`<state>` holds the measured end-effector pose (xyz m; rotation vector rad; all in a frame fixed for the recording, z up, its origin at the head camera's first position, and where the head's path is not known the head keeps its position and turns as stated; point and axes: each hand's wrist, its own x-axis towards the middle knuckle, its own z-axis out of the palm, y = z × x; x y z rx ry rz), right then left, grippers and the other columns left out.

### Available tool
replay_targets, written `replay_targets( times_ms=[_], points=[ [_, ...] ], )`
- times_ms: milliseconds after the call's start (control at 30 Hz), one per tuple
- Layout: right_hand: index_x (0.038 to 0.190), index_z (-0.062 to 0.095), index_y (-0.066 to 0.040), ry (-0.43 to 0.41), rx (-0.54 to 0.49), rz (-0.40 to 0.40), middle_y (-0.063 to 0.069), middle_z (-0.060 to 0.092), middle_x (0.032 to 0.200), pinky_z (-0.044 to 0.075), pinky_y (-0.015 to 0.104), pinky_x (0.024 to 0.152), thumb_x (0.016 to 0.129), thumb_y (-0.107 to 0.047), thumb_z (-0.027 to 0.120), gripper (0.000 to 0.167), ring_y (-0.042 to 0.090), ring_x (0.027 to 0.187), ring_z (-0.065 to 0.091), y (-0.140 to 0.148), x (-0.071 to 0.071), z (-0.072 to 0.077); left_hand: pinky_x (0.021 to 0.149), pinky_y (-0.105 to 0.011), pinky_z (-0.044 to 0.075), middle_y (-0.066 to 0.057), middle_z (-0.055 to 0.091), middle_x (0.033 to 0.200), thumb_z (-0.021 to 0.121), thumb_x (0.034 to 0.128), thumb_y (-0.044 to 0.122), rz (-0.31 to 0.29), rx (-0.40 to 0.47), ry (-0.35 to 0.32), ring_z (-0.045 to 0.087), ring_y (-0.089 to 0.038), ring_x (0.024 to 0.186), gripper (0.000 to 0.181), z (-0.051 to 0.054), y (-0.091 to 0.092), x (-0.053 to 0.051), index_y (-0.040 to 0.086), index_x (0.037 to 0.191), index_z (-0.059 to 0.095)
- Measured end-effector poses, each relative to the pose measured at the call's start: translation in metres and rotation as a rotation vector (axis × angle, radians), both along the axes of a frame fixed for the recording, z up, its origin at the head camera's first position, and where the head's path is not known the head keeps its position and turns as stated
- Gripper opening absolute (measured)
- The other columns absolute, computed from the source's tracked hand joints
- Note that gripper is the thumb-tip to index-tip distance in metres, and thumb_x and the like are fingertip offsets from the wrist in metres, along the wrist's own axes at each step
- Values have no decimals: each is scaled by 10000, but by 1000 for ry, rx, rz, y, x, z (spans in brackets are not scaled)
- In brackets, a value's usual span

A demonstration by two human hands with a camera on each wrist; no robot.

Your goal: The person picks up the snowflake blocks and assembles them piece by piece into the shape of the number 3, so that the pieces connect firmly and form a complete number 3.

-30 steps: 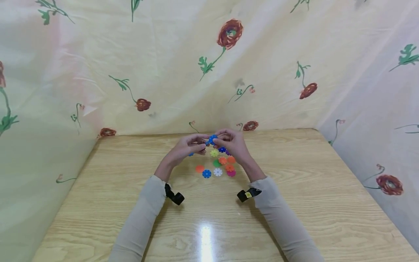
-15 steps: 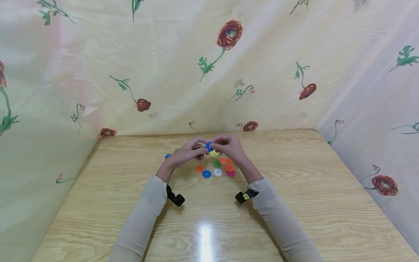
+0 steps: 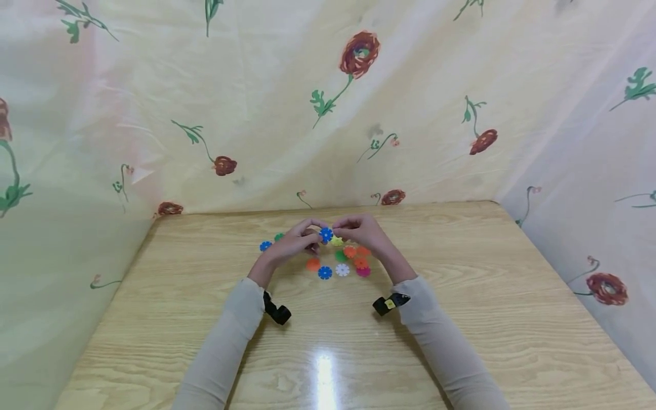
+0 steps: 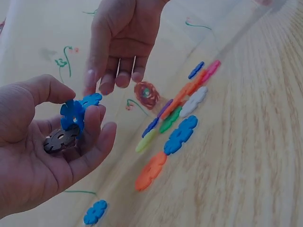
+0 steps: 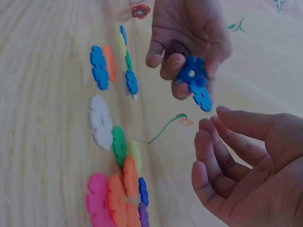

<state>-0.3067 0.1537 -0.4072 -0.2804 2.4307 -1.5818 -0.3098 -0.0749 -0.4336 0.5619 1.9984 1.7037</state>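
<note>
My left hand [image 3: 293, 239] pinches two joined blue notched discs [image 4: 73, 115], flower-shaped flat plastic pieces, above the far part of the table. One disc sits at an angle to the other. A dark brown notched disc [image 4: 60, 140] lies against the fingers of that same hand, also visible in the right wrist view. Close beside the blue pair is my right hand [image 3: 363, 232], its fingers loosely bent, with nothing between them. In the right wrist view a small gap separates its fingertips from the lower blue disc [image 5: 201, 97].
Several loose discs lie on the wooden table [image 3: 328, 324] below the hands: a white disc [image 3: 342, 270], a blue disc [image 3: 325, 273], a pink disc [image 3: 363, 272], and orange, green and yellow ones. Another blue disc [image 3: 265, 246] lies left of the left hand. Patterned cloth [image 3: 266, 114] hangs behind.
Both hands have come down slightly toward the table, the left also shifting left. My right fingers, earlier gripping the blue discs, have let go, leaving them in the left hand.
</note>
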Motion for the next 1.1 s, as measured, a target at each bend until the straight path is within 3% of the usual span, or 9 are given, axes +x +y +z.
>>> replay_targets(
  times_ms=[167, 300, 433, 567, 633, 733, 867, 1100],
  points=[
    [1127, 735, 16, 37, 57, 112, 202, 740, 1023, 581, 499, 867, 973, -157, 703, 234, 434, 947, 665, 10, 1, 2, 940, -478, 584, -352, 586, 1221, 452, 1074, 136, 9, 6, 19, 622, -193, 848, 351, 2, -3, -1, 49, 1412, 489],
    [1097, 741, 47, 72, 136, 275, 223, 744, 1001, 594, 432, 803, 957, -79, 704, 192, 413, 884, 655, 16, 0, -1, 955, -501, 578, -356, 596, 1185, 466, 1069, 125, 6, 15, 40, 640, -248, 877, 372, 4, -6, -3, 13, 1422, 501],
    [1078, 750, 50, 136, 217, 448, 192, 743, 934, 563, 294, 725, 931, -3, 706, 163, 267, 788, 647, 19, -1, -8, 980, -514, 568, -337, 621, 1180, 484, 1069, 122, -3, 15, 57, 652, -349, 952, 345, 7, -9, -3, 7, 1389, 542],
    [1068, 766, 21, 156, 266, 533, 121, 717, 843, 505, 213, 651, 878, 3, 764, 191, 116, 718, 589, 19, 1, -13, 1002, -533, 552, -279, 653, 1168, 498, 1069, 127, -4, 8, 58, 662, -326, 958, 330, 10, -12, -2, 11, 1369, 569],
    [1065, 770, 6, 160, 292, 558, 101, 692, 806, 482, 205, 636, 861, -12, 789, 206, 90, 699, 556, 19, 2, -16, 1007, -538, 548, -203, 684, 1132, 503, 1068, 130, -1, 8, 55, 666, -304, 950, 330, 11, -13, -2, 9, 1366, 575],
    [1067, 773, -5, 170, 332, 583, 88, 662, 786, 465, 210, 639, 853, -25, 801, 217, 87, 699, 525, 19, 4, -19, 1016, -542, 542, -137, 696, 1106, 511, 1066, 133, 7, 15, 50, 660, -375, 986, 324, 12, -14, -2, 13, 1358, 586],
    [1083, 778, -18, 167, 374, 585, 60, 633, 770, 448, 216, 651, 848, -28, 805, 237, 92, 700, 508, 19, 5, -20, 1045, -589, 507, -283, 651, 1178, 521, 1061, 136, 13, 29, 38, 607, -510, 1069, 326, 13, -15, -1, 25, 1360, 591],
    [1056, 793, -45, 173, 408, 578, 35, 627, 785, 446, 221, 667, 838, -46, 817, 219, 95, 712, 518, 16, 6, -21, 1063, -626, 475, -383, 575, 1240, 504, 1063, 122, 8, 46, 31, 577, -531, 1082, 343, 12, -15, -1, 14, 1382, 567]
  ],
)
